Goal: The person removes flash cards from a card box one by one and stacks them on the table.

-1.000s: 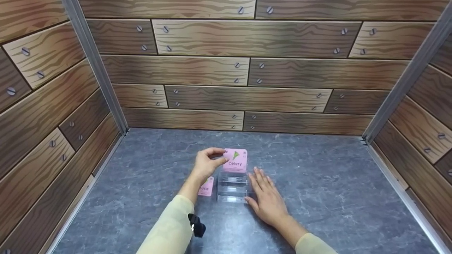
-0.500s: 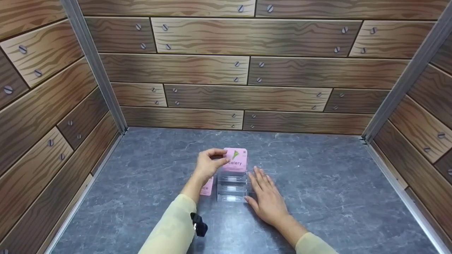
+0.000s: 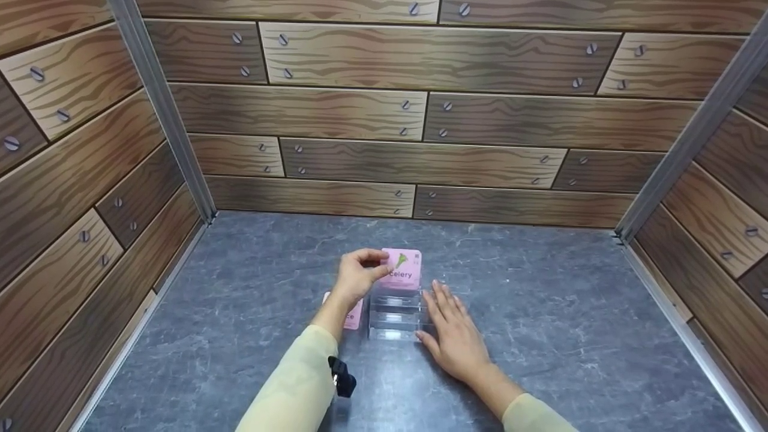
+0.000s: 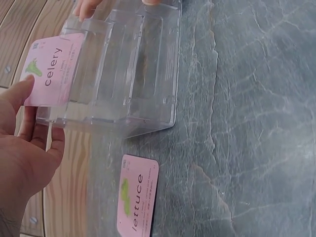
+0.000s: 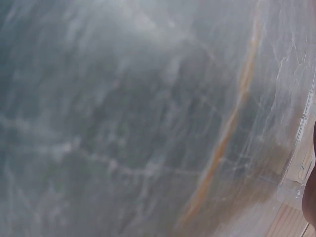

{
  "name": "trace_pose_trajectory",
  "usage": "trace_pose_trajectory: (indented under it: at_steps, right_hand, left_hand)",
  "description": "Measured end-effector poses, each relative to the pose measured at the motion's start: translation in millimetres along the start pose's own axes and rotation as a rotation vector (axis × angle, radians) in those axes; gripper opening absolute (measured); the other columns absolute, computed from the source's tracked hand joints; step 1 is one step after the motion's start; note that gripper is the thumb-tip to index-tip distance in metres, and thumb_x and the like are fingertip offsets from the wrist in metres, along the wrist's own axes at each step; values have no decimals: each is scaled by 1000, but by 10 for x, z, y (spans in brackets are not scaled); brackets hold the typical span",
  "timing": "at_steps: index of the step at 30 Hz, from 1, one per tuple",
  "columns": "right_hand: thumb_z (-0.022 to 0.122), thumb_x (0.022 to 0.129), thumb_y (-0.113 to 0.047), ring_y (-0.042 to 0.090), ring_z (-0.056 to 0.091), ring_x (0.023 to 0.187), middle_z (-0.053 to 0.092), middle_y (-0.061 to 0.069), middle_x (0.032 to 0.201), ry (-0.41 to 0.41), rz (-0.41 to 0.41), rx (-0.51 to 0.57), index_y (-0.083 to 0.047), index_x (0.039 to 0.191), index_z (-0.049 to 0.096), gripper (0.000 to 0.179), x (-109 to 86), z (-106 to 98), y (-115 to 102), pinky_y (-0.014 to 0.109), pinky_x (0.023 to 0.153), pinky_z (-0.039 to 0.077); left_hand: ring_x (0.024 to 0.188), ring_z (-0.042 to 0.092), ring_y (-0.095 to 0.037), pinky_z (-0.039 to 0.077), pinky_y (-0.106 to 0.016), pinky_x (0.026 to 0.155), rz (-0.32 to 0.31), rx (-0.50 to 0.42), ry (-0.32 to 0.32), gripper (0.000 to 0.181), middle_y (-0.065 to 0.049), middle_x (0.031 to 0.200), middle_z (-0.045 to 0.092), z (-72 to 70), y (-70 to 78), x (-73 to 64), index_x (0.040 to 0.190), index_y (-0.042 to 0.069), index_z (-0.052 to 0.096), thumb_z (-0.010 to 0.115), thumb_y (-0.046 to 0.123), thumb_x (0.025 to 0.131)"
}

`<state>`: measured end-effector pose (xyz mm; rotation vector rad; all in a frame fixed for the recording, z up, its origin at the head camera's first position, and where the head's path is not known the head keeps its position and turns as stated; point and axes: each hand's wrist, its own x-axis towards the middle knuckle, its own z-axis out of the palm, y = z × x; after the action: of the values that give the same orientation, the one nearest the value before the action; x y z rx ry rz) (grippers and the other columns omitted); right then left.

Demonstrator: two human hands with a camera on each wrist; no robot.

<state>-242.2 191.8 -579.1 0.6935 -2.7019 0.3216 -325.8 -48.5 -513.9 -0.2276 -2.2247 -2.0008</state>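
A pink celery card stands in the rearmost tier of a clear plastic stepped rack. Its left edge is pinched between the thumb and fingers of my left hand. In the left wrist view the thumb presses on the printed face of the celery card, the other fingers behind it. My right hand lies with straight fingers along the rack's right side, fingertips at its edge. A pink lettuce card lies flat on the tabletop left of the rack, partly hidden by my left wrist in the head view.
The grey marbled tabletop is bounded by wood-print walls at the back and both sides. Metal rails run up the corners. A black wrist device sits on my left sleeve.
My left hand keeps hold of the celery card, with only a slight shift, and its fingers cover a little more of it. The right hand stays beside the rack. The head view has tilted slightly.
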Motion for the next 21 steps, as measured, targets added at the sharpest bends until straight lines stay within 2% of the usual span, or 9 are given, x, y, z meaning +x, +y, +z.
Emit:
trace_pose_trajectory:
  at_steps: [5, 13, 21]
  right_hand:
    - [65, 103, -45, 39, 22, 159, 17, 18, 175, 5, -1, 2, -5, 165, 33, 81, 0, 2, 0, 57, 126, 24]
    - [66, 103, -45, 37, 21, 159, 20, 18, 174, 19, -8, 5, -4, 164, 36, 79, -11, 10, -16, 57, 125, 26]
    - [69, 101, -43, 37, 24, 158, 25, 19, 173, 57, -18, -5, -4, 163, 38, 79, -19, 24, -8, 57, 124, 28]
  left_hand:
    - [97, 68, -19, 57, -30, 88, 8, -12, 7, 25, -11, 103, 76, 19, -31, 6, 109, -2, 79, 85, -4, 84]
    - [91, 64, -17, 54, -29, 84, -12, 18, 40, 22, -6, 97, 73, 39, -40, 4, 105, 0, 79, 84, -5, 85]
    - [90, 64, -17, 54, -31, 84, 10, 46, 46, 20, -7, 97, 73, 57, -60, 6, 105, 1, 78, 84, -4, 86]
